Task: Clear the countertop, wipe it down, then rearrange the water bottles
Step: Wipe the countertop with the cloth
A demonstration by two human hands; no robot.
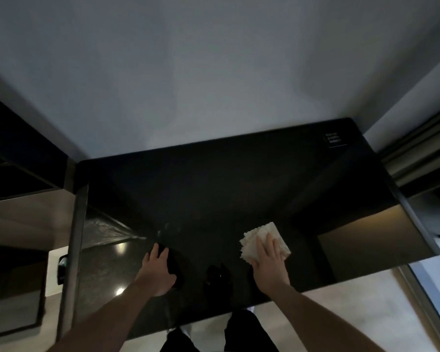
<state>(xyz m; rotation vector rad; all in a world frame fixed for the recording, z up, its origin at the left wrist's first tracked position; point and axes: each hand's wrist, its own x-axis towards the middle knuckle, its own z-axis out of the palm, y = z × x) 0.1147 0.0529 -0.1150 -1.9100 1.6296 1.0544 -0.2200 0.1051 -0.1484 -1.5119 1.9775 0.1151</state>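
Fingers of my right hand [267, 255] lie straight and slightly spread, pressing a folded white cloth [264, 241] flat on the dark glossy worktop [226, 189] near its front edge. My left hand [159, 269] rests palm down beside it, well apart, fingers spread on the surface.

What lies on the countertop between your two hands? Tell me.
In the head view, only bare dark countertop lies between the left hand and the right hand pressing the white cloth; just dim reflections.
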